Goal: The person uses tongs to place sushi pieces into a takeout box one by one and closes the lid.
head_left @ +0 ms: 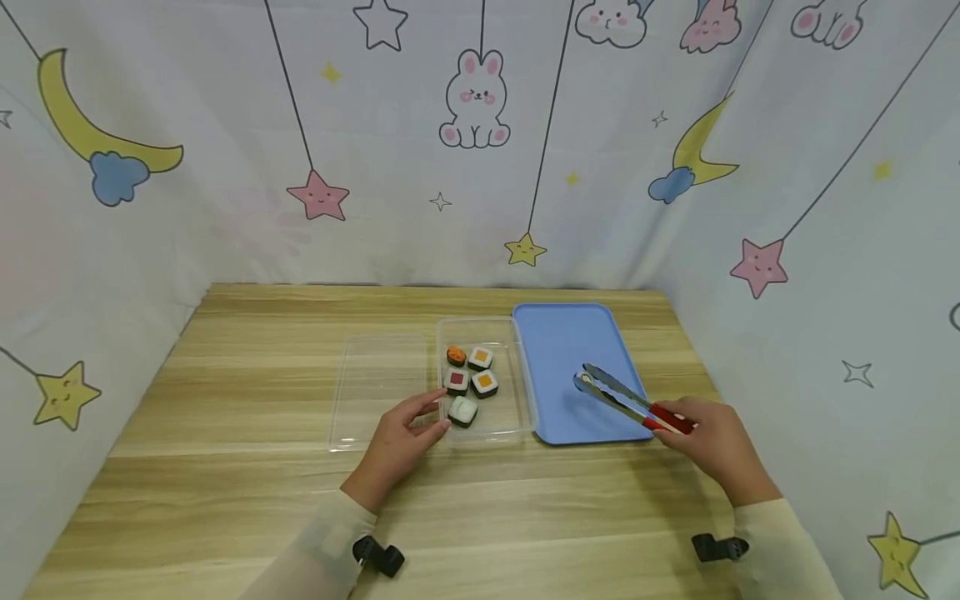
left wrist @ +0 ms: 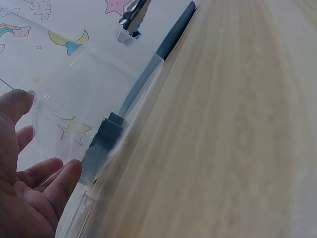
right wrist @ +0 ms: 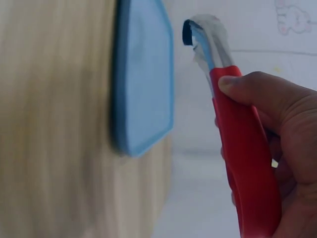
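Observation:
My right hand (head_left: 712, 437) grips the red handles of metal tongs (head_left: 618, 396), thumb along one handle in the right wrist view. The tongs' tips hang above the blue tray (head_left: 555, 333); whether they hold something small I cannot tell. At the clear plastic container (head_left: 501, 417), my left hand (head_left: 401, 437) touches the left wall with spread, loosely bent fingers (left wrist: 69, 181). Several sushi pieces sit inside along its left half: an orange-topped one (head_left: 456, 356), two with yellow-orange centres (head_left: 481, 358), one with a red centre (head_left: 457, 382) and a white-topped one (head_left: 462, 411).
A flat clear lid (head_left: 375, 383) lies left of the container, partly behind my left hand. The blue tray stands close against the container's right side. Patterned white curtains (head_left: 390, 242) border the wooden table (head_left: 247, 367) at the back and sides.

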A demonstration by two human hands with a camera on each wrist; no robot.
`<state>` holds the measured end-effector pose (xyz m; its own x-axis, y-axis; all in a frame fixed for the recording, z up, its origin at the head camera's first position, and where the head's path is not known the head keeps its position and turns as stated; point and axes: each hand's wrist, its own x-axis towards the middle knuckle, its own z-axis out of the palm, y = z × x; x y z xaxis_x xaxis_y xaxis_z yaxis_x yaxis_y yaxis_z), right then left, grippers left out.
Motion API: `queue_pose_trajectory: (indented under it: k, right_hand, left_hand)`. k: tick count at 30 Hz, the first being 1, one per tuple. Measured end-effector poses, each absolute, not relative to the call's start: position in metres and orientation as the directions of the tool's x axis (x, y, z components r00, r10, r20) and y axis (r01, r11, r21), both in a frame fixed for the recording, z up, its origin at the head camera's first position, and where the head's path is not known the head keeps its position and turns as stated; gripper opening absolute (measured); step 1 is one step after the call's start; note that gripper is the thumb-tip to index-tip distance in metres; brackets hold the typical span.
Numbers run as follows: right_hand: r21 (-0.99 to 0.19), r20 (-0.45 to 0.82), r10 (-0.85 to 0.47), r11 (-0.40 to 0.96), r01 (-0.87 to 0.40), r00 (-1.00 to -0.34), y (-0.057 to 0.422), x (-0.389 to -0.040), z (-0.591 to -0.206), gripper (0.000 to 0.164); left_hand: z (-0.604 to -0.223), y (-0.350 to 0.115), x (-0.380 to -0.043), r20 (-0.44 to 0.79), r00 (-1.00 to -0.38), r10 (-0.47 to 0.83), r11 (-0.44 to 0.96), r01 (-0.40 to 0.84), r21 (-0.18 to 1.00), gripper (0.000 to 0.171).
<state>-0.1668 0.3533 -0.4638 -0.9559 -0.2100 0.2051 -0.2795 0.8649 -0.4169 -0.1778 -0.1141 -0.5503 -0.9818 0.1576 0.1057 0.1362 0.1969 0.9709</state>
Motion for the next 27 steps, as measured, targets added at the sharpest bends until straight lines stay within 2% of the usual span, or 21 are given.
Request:
queue_pose_trajectory:
  k: [3,8,17,22,27]
  right_hand:
    - [-0.443,0.215,-0.229,0.843,-0.304,-0.949,0.339,-0.172,-0.451,0.036]
    - [-0.403,0.210,-0.332,0.828,-0.390,-0.920,0.305,-0.184,-0.434,0.034]
    - [-0.229,0.185,-0.599,0.745,-0.627,-0.779,0.249,-0.212,-0.423,0.036]
    - [-0.152,0.096,-0.652,0.737,-0.658,-0.752,0.230,-0.222,-0.413,0.032]
    - [-0.128,0.007,-0.664,0.741,-0.659,-0.748,0.215,-0.231,-0.406,0.027]
  left_hand:
    - [-0.551,-0.114,-0.178,0.107,-0.982,0.155,0.191,0.136,0.972,0.051]
    - [-0.551,-0.115,-0.177,0.108,-0.982,0.156,0.187,0.136,0.973,0.051]
    - [-0.551,-0.115,-0.177,0.137,-0.976,0.170,0.175,0.167,0.970,0.051]
    - [-0.549,-0.115,-0.176,0.143,-0.974,0.174,0.177,0.174,0.969,0.051]
    - [-0.549,-0.116,-0.177,0.144,-0.974,0.175,0.181,0.176,0.968,0.051]
